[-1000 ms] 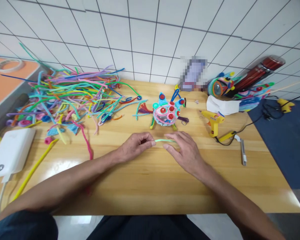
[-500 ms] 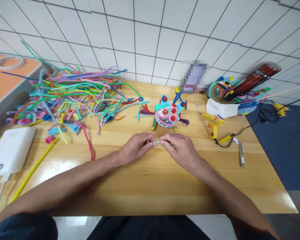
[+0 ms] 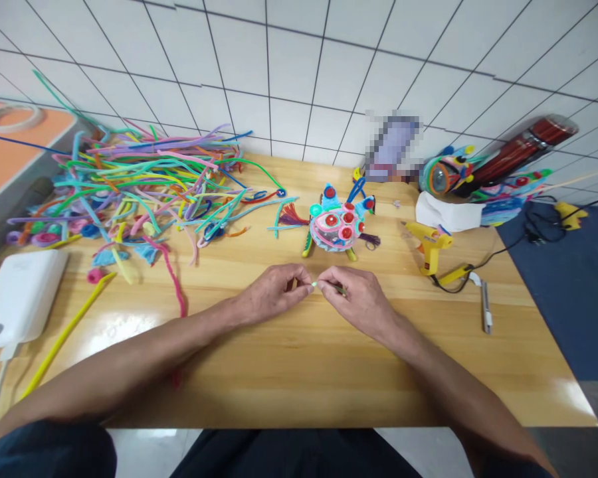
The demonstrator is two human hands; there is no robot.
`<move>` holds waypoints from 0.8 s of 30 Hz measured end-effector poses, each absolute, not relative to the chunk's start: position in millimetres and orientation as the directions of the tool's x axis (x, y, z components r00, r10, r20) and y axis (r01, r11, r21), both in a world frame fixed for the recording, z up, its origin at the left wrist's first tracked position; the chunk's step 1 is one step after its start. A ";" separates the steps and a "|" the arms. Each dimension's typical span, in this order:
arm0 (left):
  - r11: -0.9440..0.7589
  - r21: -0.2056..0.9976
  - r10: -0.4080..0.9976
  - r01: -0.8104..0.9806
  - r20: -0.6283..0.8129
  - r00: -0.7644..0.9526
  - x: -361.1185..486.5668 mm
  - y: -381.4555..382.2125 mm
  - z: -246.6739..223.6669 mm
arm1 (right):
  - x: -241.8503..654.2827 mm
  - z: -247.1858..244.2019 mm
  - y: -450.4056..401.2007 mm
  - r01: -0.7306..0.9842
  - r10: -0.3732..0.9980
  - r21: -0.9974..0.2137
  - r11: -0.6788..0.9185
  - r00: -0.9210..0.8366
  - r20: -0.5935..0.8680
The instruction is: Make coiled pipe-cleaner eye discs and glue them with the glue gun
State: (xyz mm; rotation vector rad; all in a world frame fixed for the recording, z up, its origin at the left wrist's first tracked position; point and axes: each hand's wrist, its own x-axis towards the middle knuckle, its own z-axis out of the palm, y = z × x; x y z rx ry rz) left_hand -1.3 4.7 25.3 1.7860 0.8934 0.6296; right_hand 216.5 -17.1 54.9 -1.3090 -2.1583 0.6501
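Between the fingertips of both hands, over the middle of the table, is a small pale-green pipe cleaner (image 3: 314, 284), mostly covered by the fingers. My left hand (image 3: 276, 290) pinches one end of it. My right hand (image 3: 353, 292) pinches the other side, and a darker green end shows beneath its fingers. Just beyond the hands stands a colourful handmade animal figure (image 3: 335, 226) with red button-like spots, blue ears, yellow-green legs and a tassel (image 3: 293, 216) on its left.
A heap of pipe cleaners (image 3: 154, 179) covers the back left. A white power bank (image 3: 22, 299) lies near left. On the right are a yellow glue gun (image 3: 433, 249) with its cord, a utility knife (image 3: 486, 307), a red thermos (image 3: 523, 153) and white paper (image 3: 448, 214).
My hands stay almost in place, with the fingertips slightly shifted and a bit more of the pale-green piece showing. The view has moved slightly.
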 end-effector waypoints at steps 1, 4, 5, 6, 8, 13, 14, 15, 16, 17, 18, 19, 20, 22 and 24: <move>-0.225 0.933 0.800 0.282 0.011 0.600 -1.5 4.5 24.8 | 216.3 54.4 -17.4 0.643 0.898 -0.641 0.418 -0.398 0.187; -0.203 0.944 0.784 0.258 -0.001 0.621 -2.6 4.3 22.9 | 215.5 54.2 -17.8 0.636 0.893 -0.645 0.423 -0.412 0.179; -0.188 0.951 0.782 0.247 -0.007 0.623 -2.9 4.4 22.3 | 215.4 54.5 -17.6 0.633 0.894 -0.649 0.423 -0.410 0.182; -0.170 0.956 0.782 0.238 -0.016 0.623 -3.1 4.5 21.8 | 215.2 54.7 -17.1 0.627 0.894 -0.654 0.423 -0.407 0.188; -0.134 0.964 0.792 0.228 -0.034 0.609 -3.1 4.6 21.3 | 215.1 54.7 -15.6 0.615 0.894 -0.663 0.427 -0.396 0.209; -0.063 0.983 0.836 0.170 -0.041 0.547 -1.1 4.5 20.7 | 215.1 51.4 -12.1 0.581 0.925 -0.731 0.359 -0.326 0.196; -0.044 0.989 0.841 0.144 -0.041 0.540 -0.4 4.4 20.6 | 214.9 50.4 -12.1 0.570 0.934 -0.750 0.334 -0.306 0.183; -0.024 0.993 0.845 0.115 -0.041 0.534 0.2 4.4 20.7 | 214.6 49.4 -12.4 0.559 0.943 -0.769 0.309 -0.286 0.171; -0.005 0.996 0.849 0.086 -0.042 0.527 0.8 4.4 21.0 | 214.1 48.6 -13.0 0.548 0.951 -0.786 0.285 -0.265 0.159; 0.011 0.998 0.853 0.059 -0.041 0.520 1.4 4.3 21.5 | 213.3 47.8 -13.8 0.538 0.957 -0.800 0.265 -0.246 0.151; 0.024 0.999 0.858 0.036 -0.039 0.512 1.8 4.2 22.1 | 212.4 47.1 -14.8 0.527 0.962 -0.812 0.250 -0.229 0.147; 0.034 0.999 0.863 0.018 -0.038 0.504 2.2 4.1 22.9 | 211.3 46.5 -15.9 0.518 0.966 -0.821 0.238 -0.214 0.145; 0.042 0.999 0.869 0.004 -0.039 0.493 2.6 4.0 23.8 | 210.1 45.8 -17.0 0.510 0.968 -0.829 0.231 -0.202 0.146; 0.060 0.998 0.886 -0.023 -0.043 0.463 3.0 4.0 25.2 | 207.9 44.5 -18.7 0.494 0.972 -0.841 0.221 -0.181 0.149; 0.086 0.995 0.895 -0.044 -0.058 0.443 2.9 4.7 25.9 | 206.5 43.0 -19.3 0.473 0.976 -0.857 0.205 -0.167 0.141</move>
